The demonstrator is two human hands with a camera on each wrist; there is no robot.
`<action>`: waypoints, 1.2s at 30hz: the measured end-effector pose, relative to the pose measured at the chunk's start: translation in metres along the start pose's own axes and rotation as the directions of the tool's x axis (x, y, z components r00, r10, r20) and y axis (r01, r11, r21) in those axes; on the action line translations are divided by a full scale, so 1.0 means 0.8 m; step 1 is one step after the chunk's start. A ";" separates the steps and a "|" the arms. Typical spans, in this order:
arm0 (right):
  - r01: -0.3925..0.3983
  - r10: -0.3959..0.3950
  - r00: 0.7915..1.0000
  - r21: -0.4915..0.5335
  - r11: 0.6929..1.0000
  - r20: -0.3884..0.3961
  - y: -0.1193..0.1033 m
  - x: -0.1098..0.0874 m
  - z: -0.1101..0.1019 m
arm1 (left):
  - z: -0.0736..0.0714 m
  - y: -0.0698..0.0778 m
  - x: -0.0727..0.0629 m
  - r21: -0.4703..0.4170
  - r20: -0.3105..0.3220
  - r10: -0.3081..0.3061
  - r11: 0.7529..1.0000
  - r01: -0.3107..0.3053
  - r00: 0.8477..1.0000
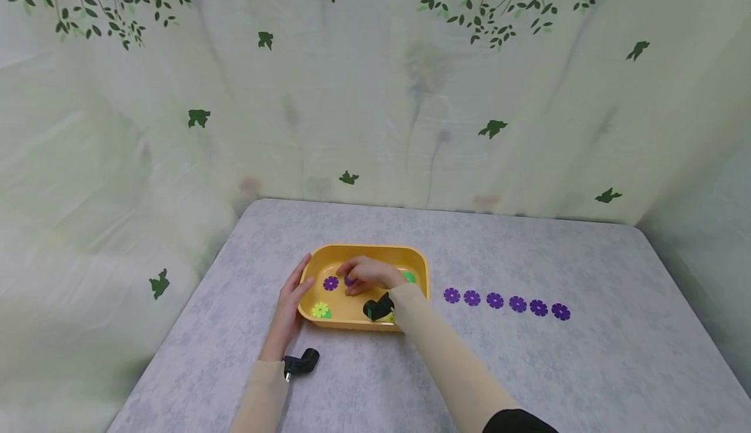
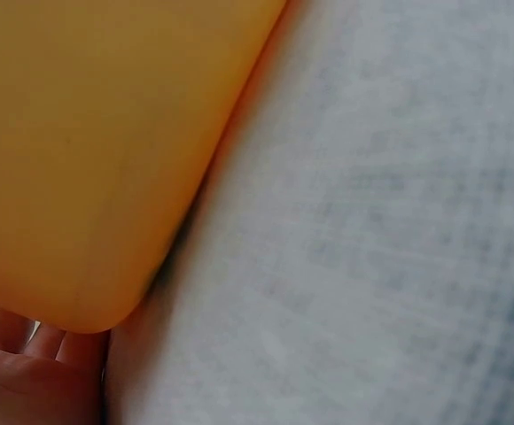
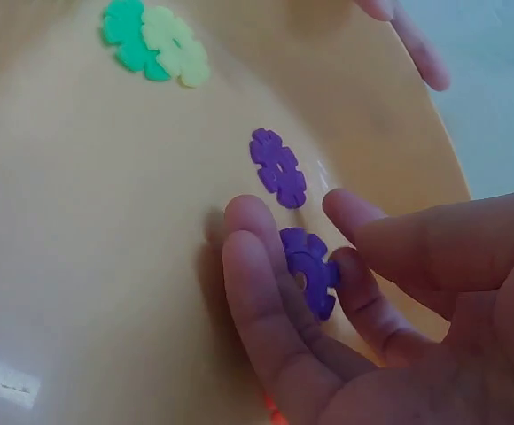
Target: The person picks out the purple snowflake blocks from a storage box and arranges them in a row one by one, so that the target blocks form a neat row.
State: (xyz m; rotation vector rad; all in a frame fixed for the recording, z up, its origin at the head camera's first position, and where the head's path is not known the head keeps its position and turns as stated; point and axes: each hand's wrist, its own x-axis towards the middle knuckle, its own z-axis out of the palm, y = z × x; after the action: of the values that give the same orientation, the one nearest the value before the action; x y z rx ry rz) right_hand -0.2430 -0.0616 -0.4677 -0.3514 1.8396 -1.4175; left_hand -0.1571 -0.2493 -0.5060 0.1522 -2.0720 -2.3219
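Observation:
My left hand (image 1: 287, 306) holds the left end of a yellow tray (image 1: 366, 323), thumb at the rim and fingers along the outer wall. In the left wrist view those fingers (image 2: 40, 345) show beside the tray's corner. My right hand (image 1: 369, 273) reaches down into the tray. Its fingers and thumb pinch a purple flower-shaped disc (image 3: 308, 274) by the edges. A second purple disc (image 3: 277, 168) lies flat on the tray floor close by. At the near left corner of the tray, a yellow flower disc (image 1: 320, 309) overlaps a green one (image 1: 327, 314).
To the right of the tray, several purple flower discs (image 1: 495, 300) lie in a row on the grey table (image 1: 528, 368). Another green disc (image 1: 409, 277) sits in the tray's right end. A leaf-printed curtain (image 1: 375, 94) hangs behind the table.

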 end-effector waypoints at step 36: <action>0.248 -0.245 0.957 -0.002 0.969 -0.155 0.008 -0.086 -0.097 | 0.007 0.013 -0.005 -0.022 -0.014 -0.027 0.999 0.026 1.000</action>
State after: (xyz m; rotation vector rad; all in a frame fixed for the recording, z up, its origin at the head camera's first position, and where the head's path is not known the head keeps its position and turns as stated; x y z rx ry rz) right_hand -0.2513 0.0381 -0.4397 -0.4889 1.9593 -1.6694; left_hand -0.1540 -0.2449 -0.4948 0.1957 -2.0505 -2.3504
